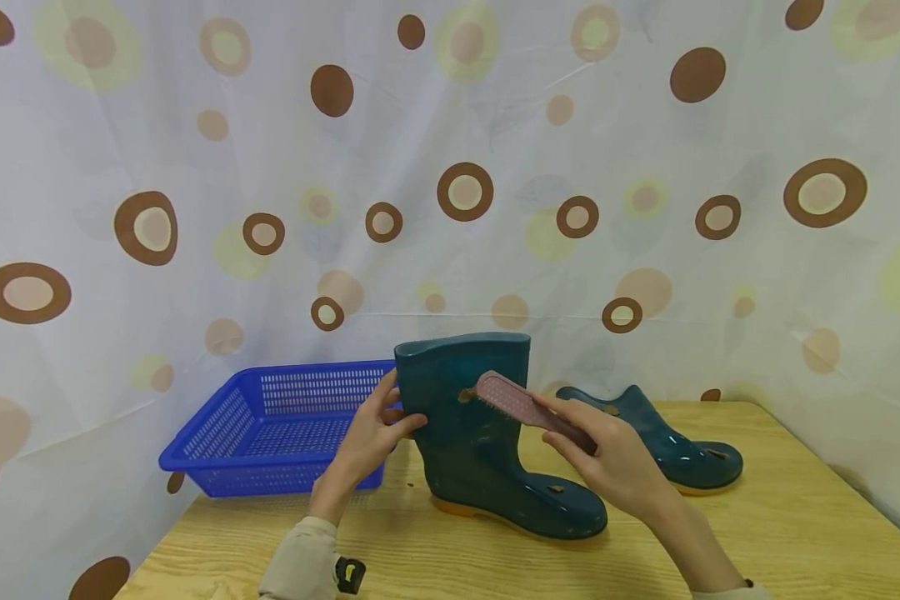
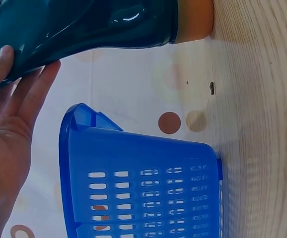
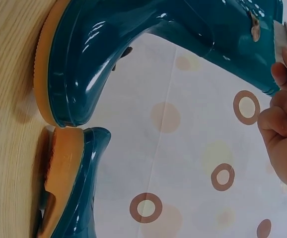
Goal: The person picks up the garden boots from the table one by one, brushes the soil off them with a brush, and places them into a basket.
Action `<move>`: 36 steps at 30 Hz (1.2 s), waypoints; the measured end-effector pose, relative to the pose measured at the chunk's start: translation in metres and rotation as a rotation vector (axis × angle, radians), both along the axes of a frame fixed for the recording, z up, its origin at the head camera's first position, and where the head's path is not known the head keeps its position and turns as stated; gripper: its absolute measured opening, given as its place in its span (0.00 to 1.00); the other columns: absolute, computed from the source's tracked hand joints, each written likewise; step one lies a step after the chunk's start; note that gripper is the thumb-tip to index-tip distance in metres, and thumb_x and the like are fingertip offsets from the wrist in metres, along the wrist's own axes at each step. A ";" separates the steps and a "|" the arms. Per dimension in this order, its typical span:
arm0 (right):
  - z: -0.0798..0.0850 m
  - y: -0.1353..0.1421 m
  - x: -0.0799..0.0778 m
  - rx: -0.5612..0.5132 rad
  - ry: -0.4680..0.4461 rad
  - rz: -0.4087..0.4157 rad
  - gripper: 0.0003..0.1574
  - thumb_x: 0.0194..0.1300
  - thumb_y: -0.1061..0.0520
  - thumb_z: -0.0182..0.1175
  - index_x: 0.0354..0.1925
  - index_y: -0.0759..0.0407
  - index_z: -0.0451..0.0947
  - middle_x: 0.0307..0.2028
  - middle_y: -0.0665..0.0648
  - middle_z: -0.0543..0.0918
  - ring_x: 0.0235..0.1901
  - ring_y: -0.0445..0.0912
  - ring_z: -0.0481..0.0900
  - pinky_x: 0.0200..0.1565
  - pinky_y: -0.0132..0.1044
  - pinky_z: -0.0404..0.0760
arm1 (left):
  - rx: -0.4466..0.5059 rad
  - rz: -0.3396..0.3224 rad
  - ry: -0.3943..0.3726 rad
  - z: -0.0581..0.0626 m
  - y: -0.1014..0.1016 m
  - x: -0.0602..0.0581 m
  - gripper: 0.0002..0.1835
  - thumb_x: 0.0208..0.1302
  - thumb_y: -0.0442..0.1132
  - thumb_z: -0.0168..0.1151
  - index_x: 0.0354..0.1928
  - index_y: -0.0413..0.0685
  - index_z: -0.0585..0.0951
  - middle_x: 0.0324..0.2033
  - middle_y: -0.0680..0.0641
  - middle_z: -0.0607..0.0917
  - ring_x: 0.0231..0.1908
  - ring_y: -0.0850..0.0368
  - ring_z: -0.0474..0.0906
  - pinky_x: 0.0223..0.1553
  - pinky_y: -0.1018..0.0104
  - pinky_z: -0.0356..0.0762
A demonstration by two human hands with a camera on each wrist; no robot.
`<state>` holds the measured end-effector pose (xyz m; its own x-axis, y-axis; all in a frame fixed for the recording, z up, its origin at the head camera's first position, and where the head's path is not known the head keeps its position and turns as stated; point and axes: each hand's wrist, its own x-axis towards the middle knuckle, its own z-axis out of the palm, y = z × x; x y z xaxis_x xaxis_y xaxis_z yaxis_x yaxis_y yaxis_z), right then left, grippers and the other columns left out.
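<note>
Boot (image 1: 467,446) stands upright, shaft (image 1: 450,367) near vertical, toe (image 1: 576,510) pointing right; the left hand (image 1: 372,432) grips its shaft, the right hand (image 1: 617,454) grasps a brush (image 1: 521,402) slanting up leftward.

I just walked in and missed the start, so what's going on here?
A person's left hand steadies an upright teal boot by its shaft. The right hand holds a pink brush, its head beside a brown smear on that shaft; whether the bristles touch it is hard to tell. A second boot sits behind, to the right, and a blue basket stands to the left.
</note>
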<state>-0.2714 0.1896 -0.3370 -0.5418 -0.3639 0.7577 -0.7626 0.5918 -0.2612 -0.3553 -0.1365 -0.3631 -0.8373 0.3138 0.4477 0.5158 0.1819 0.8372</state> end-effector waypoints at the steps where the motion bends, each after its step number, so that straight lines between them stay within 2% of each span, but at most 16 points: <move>1: 0.000 0.000 0.000 -0.009 0.012 -0.010 0.33 0.62 0.65 0.67 0.65 0.54 0.75 0.49 0.54 0.86 0.35 0.35 0.80 0.32 0.27 0.79 | 0.001 -0.004 -0.001 0.000 0.000 0.000 0.42 0.65 0.41 0.67 0.75 0.76 0.56 0.63 0.41 0.77 0.53 0.42 0.84 0.44 0.59 0.86; 9: -0.003 -0.004 -0.001 -0.051 0.030 -0.097 0.34 0.60 0.65 0.68 0.65 0.54 0.75 0.47 0.55 0.87 0.34 0.36 0.79 0.31 0.28 0.79 | -0.021 -0.013 -0.019 0.002 -0.002 0.001 0.42 0.64 0.41 0.68 0.75 0.75 0.59 0.62 0.41 0.78 0.54 0.43 0.83 0.50 0.52 0.84; 16: -0.008 -0.011 -0.003 -0.013 -0.007 -0.089 0.31 0.62 0.62 0.68 0.63 0.56 0.76 0.41 0.52 0.86 0.30 0.33 0.75 0.27 0.26 0.77 | -0.019 -0.068 -0.019 0.005 -0.005 0.003 0.40 0.66 0.40 0.66 0.74 0.73 0.60 0.63 0.38 0.78 0.58 0.39 0.80 0.51 0.52 0.84; 28: -0.008 -0.012 -0.001 0.036 -0.099 -0.056 0.30 0.64 0.58 0.67 0.64 0.52 0.76 0.46 0.52 0.87 0.30 0.33 0.73 0.28 0.26 0.73 | -0.027 -0.076 0.004 0.005 -0.006 0.003 0.38 0.67 0.40 0.65 0.74 0.71 0.61 0.61 0.38 0.79 0.59 0.38 0.79 0.50 0.53 0.85; 32: -0.006 -0.010 0.000 0.044 -0.076 -0.055 0.30 0.64 0.59 0.67 0.64 0.52 0.76 0.46 0.52 0.87 0.31 0.33 0.76 0.29 0.26 0.76 | -0.027 -0.069 -0.004 0.005 -0.006 0.004 0.38 0.67 0.40 0.65 0.74 0.71 0.62 0.61 0.38 0.79 0.59 0.38 0.79 0.50 0.53 0.85; 36: -0.004 -0.008 -0.001 -0.004 -0.003 -0.088 0.32 0.62 0.63 0.68 0.64 0.54 0.76 0.44 0.53 0.87 0.32 0.34 0.78 0.29 0.27 0.78 | -0.035 -0.081 0.009 0.006 -0.005 0.003 0.37 0.67 0.40 0.64 0.74 0.70 0.61 0.61 0.39 0.80 0.58 0.40 0.80 0.49 0.55 0.85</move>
<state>-0.2719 0.1819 -0.3411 -0.5741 -0.3116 0.7572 -0.7068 0.6554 -0.2662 -0.3521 -0.1415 -0.3574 -0.8046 0.3960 0.4425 0.5373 0.1683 0.8264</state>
